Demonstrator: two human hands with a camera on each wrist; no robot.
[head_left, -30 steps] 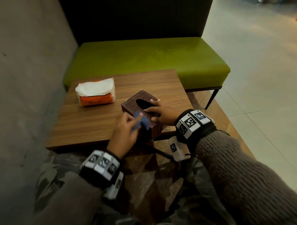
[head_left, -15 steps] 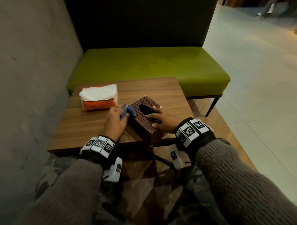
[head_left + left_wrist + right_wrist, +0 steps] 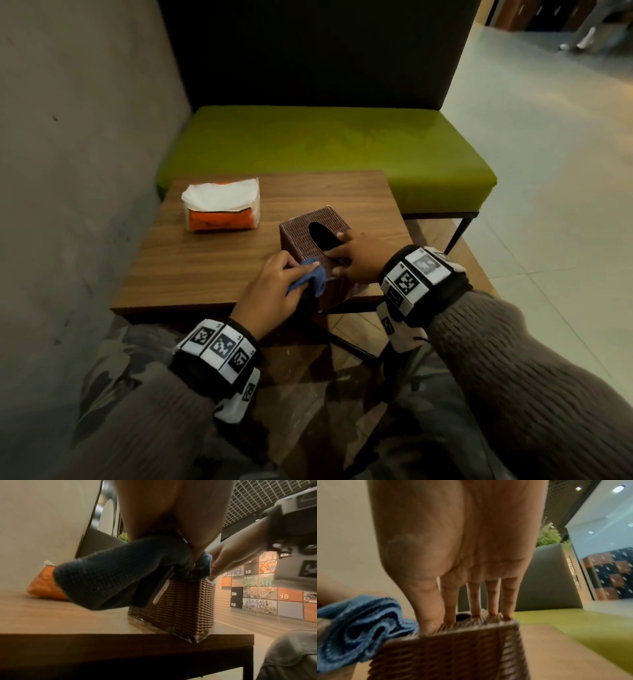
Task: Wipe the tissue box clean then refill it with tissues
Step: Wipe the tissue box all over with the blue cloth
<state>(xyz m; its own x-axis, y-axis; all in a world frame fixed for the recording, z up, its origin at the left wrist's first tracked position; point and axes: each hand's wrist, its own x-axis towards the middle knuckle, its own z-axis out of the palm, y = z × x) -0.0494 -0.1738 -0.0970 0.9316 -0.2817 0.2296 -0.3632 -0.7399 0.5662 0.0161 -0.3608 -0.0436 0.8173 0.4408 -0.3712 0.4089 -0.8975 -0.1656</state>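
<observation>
Under the left hand [image 3: 270, 294], fingers bunched round the cloth [image 3: 308, 278], now back at the box [image 3: 310, 226] near top corner from its left side. Right fingers [image 3: 476, 601] straight, pressing the lid. Box at table [image 3: 212, 263] front edge; wiping unfinished, tissues [image 3: 222, 205] untouched.
</observation>
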